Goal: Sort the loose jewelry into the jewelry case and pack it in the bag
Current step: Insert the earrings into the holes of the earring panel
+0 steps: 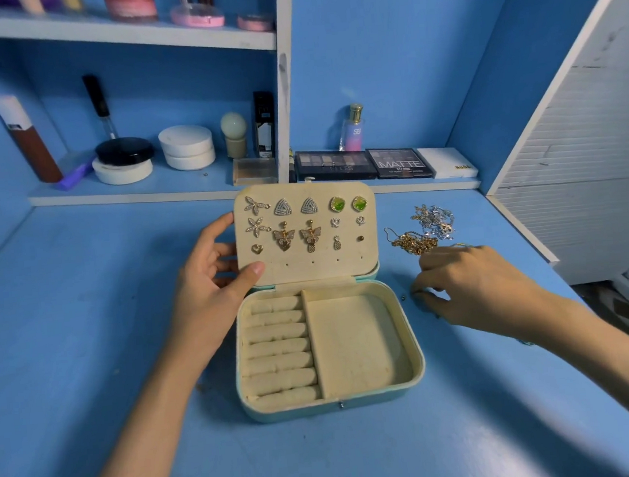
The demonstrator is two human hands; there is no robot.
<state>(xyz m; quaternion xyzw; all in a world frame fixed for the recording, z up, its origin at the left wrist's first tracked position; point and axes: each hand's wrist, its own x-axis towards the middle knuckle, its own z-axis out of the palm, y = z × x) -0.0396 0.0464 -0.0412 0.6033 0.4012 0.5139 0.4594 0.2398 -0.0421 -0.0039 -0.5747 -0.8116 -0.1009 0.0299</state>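
Jewelry case [356,345], rounded, velvety cream lining

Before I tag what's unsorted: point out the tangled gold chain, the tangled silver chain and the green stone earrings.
Tangled gold chain [415,243]: head view, middle of heap.
Tangled silver chain [434,220]: head view, middle of tangle.
Green stone earrings [337,204]: head view, left earring's stone.

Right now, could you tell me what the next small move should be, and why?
Probably the right hand pinches the tiny piece beside its fingertips and lifts it toward the lid, which the left hand holds upright; its bottom row of holes is bare.
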